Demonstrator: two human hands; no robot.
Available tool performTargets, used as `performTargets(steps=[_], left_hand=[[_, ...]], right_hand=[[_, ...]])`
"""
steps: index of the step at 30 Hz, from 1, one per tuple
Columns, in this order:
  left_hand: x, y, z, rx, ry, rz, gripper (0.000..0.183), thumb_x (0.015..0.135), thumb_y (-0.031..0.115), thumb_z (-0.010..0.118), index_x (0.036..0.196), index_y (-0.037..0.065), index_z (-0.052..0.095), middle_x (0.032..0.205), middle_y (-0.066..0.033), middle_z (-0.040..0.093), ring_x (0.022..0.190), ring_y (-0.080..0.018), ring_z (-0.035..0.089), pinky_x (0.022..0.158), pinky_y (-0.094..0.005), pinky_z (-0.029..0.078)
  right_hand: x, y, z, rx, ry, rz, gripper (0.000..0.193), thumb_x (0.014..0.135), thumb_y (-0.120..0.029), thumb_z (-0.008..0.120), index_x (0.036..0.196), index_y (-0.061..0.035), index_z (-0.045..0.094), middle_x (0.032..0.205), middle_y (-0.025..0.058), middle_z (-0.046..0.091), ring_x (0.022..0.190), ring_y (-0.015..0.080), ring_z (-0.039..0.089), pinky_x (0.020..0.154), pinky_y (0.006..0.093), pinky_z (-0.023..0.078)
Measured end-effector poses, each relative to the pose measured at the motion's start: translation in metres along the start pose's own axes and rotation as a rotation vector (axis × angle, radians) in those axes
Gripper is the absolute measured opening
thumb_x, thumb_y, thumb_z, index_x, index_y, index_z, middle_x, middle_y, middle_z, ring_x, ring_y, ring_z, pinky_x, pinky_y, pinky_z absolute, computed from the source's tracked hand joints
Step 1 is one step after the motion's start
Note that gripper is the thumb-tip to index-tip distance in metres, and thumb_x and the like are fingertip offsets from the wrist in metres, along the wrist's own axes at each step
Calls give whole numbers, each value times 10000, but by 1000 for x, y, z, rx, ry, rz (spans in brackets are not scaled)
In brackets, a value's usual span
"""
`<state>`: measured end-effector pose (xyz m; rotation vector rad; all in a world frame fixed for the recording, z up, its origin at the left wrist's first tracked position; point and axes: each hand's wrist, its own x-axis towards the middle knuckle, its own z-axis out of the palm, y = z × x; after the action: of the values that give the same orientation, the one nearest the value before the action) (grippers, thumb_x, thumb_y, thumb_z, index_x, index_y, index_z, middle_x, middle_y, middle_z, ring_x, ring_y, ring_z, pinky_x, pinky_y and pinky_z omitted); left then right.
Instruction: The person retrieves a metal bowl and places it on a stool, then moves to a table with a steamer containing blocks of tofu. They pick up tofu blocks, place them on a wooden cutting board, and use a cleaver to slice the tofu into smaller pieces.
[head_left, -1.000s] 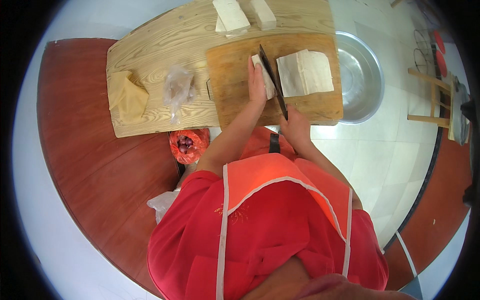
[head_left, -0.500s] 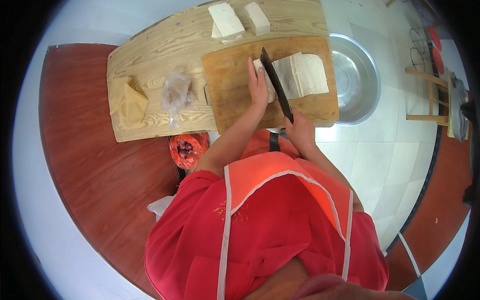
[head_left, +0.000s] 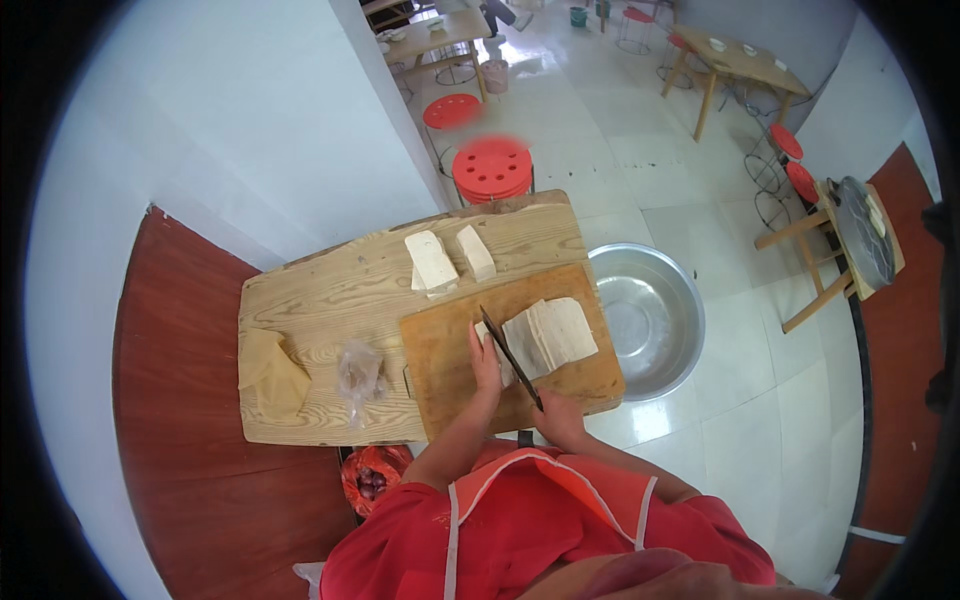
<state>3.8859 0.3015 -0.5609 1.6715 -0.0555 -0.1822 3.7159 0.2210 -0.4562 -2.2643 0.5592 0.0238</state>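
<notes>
My right hand [head_left: 561, 420] is closed round the handle of a dark-bladed kitchen knife [head_left: 511, 360]. The blade stands between a narrow tofu slab [head_left: 482, 331] and a larger stack of pale tofu slices [head_left: 563, 331] on the wooden cutting board [head_left: 445, 335]. Against the narrow slab's left side lies my left hand [head_left: 486, 366], its fingers stretched out along it; the slab is partly hidden by this hand and the blade. Farther back on the table are a flat tofu piece [head_left: 431, 259] resting on another and a single tofu block [head_left: 476, 252].
A wide metal basin [head_left: 650, 340] stands right of the wooden table [head_left: 330, 300]. On the table's left lie a tan cloth [head_left: 273, 375] and a clear plastic bag [head_left: 360, 373]. Below its front edge hangs a red bag [head_left: 377, 475] with dark round things. Red stools [head_left: 491, 168] stand behind.
The view has tilted up, so the table sits lower and the room beyond shows. Both hands and the knife keep nearly the same place on the board.
</notes>
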Motion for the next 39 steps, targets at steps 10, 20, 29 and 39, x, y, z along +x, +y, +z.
performTargets(steps=[10, 20, 29, 39], left_hand=[[6, -16, 8, 31, 3, 13, 529, 996, 219, 468, 1478, 72, 308, 1420, -207, 429, 1286, -316, 434, 1059, -361, 338], [4, -4, -6, -98, 34, -30, 547, 1013, 279, 451, 1499, 100, 275, 1389, -193, 461, 1248, -283, 461, 1036, -348, 358], [2, 6, -8, -5, 9, -52, 580, 1013, 306, 450, 1515, 108, 238, 1422, -197, 444, 1270, -297, 459, 1042, -357, 358], [1, 8, 5, 4, 59, -34, 607, 980, 315, 520, 1497, 88, 297, 1421, -193, 453, 1273, -290, 461, 1045, -351, 360]], right_hand=[[-6, 1, -2, 34, 44, -29, 194, 820, -177, 579, 958, -44, 603, 831, 221, 645, 777, 429, 626, 685, 518, 489], [2, 1, -7, 99, -40, 54, 235, 844, -223, 563, 1019, -73, 607, 826, 211, 651, 785, 415, 637, 693, 502, 494], [2, 2, -22, 172, -52, 81, 278, 843, -253, 568, 1055, -80, 618, 845, 228, 656, 822, 418, 640, 713, 501, 496], [4, 19, -28, 163, -11, 107, 275, 826, -240, 581, 1021, -54, 633, 838, 234, 659, 815, 427, 638, 713, 510, 497]])
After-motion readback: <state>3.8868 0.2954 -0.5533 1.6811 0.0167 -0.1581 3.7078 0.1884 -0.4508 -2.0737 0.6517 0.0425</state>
